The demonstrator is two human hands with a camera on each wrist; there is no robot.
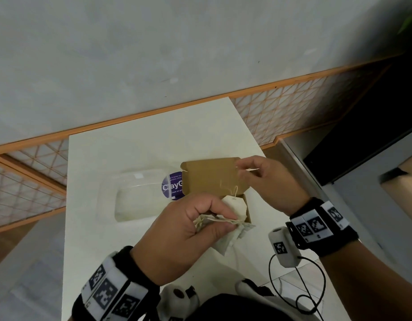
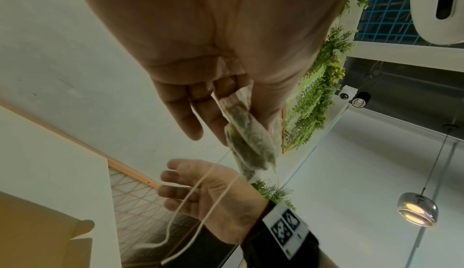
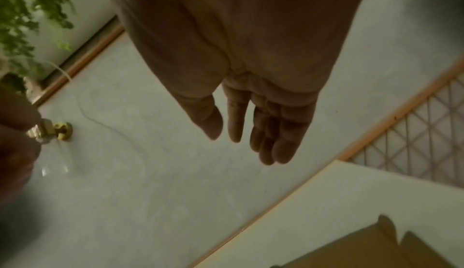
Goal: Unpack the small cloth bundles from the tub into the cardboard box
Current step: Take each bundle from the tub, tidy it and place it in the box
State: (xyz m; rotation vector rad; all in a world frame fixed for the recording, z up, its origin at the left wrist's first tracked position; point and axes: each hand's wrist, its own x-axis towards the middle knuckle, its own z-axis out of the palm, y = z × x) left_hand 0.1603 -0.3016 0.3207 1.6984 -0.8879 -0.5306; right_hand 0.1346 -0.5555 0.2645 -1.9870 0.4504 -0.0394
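My left hand (image 1: 223,220) grips a bunch of small white cloth bundles (image 1: 226,239) by their tops, just in front of the open cardboard box (image 1: 209,179); up close, the bundles (image 2: 251,143) hang from my fingers (image 2: 191,117) with strings trailing. One more bundle (image 1: 236,206) stands in the box. Its string runs up to my right hand (image 1: 248,169), which pinches the paper tag above the box's right side. The right wrist view is blurred and shows my right fingers (image 3: 276,133) over the floor. The clear tub (image 1: 135,198) sits left of the box.
The white table (image 1: 107,251) is narrow, with its right edge close to the box. The tub's lid with a purple label (image 1: 172,185) lies between tub and box. An orange-framed lattice panel (image 1: 293,107) runs behind the table. A black cable (image 1: 300,286) hangs below my right wrist.
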